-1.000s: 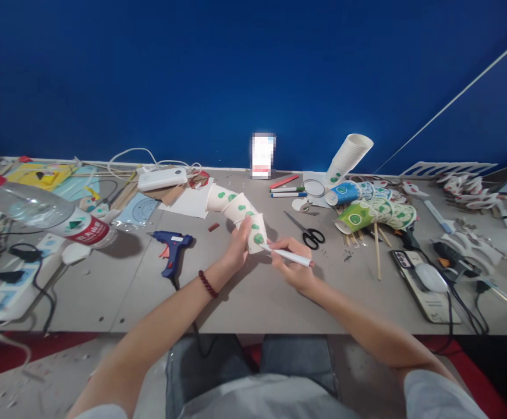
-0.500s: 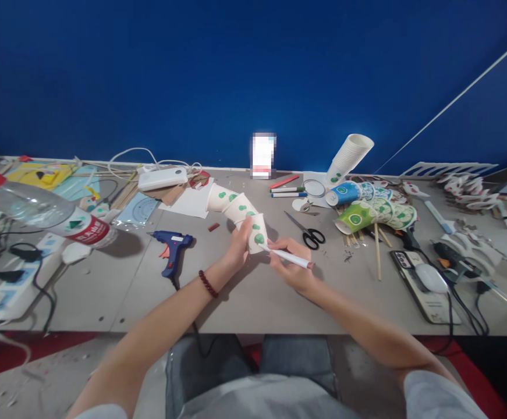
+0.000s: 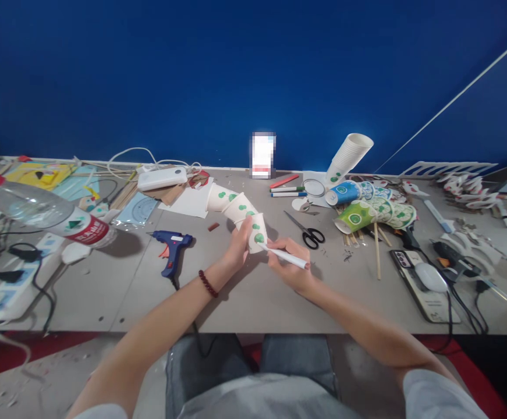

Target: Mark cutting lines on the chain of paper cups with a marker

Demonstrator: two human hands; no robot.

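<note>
A curved chain of white paper cups point(image 3: 232, 205) with green printed spots lies tilted over the middle of the table. My left hand point(image 3: 237, 244) is closed round its near cup, thumb on top. Between the fingers of my right hand point(image 3: 289, 265) is a white marker point(image 3: 289, 258) with a reddish end. Its tip points left and meets or nearly meets the near cup beside a green spot; exact contact is too small to tell. Left of my hands lies a blue glue gun point(image 3: 172, 247); to the right are black-handled scissors point(image 3: 308, 231).
Several markers point(image 3: 287, 189), a leaning stack of paper cups point(image 3: 349, 157), and blue point(image 3: 343, 193) and green point(image 3: 354, 218) cup chains sit toward the back. A bottle point(image 3: 48, 209) and power strip point(image 3: 21, 285) occupy the left; a phone point(image 3: 425, 288) and cables lie right.
The marker's rear end and my right hand have shifted very slightly left. My left hand and the cup chain stay in place.
</note>
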